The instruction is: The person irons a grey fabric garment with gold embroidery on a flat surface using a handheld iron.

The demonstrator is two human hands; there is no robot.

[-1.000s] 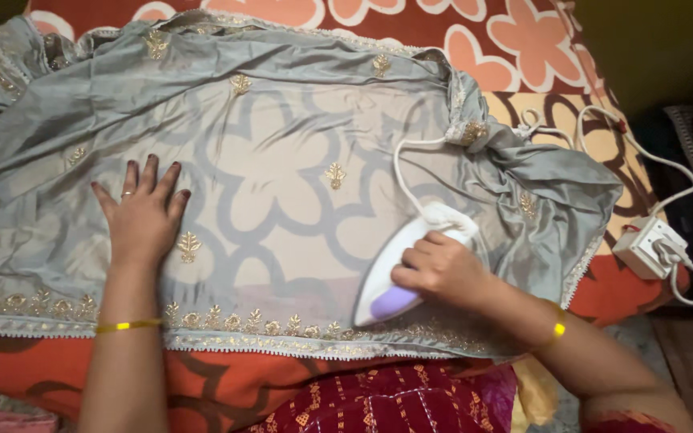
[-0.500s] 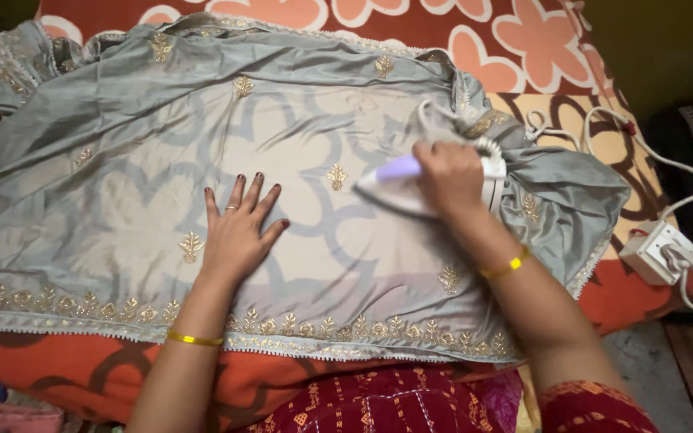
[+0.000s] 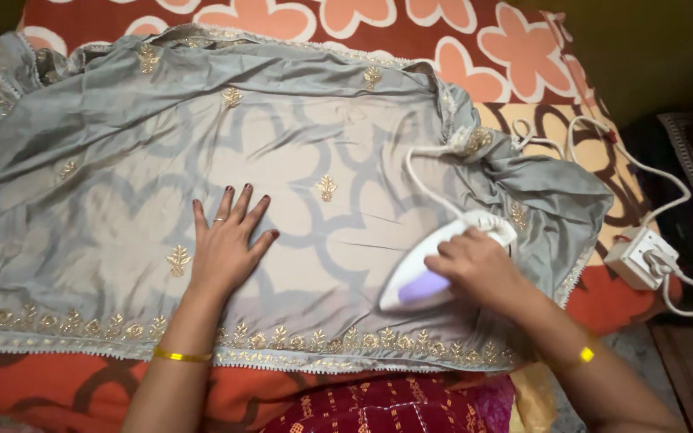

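Iron on the cloth, left hand pinning it flat.

Your right hand is closed around the handle of the iron, which sits near the cloth's gold-trimmed front edge. It looks solid and hot underneath, so take it only by the handle. Your left hand lies open, fingers spread, left of the iron, gripping nothing. The cloth looks thin and slippery. No containers in view.

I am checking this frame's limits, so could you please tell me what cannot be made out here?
- Iron soleplate: head view, face down on the grey fabric.
- Iron handle: covered by the right hand.
- Fabric under the left hand: covered by the palm.
- Fabric's left end: cut off by the frame edge.
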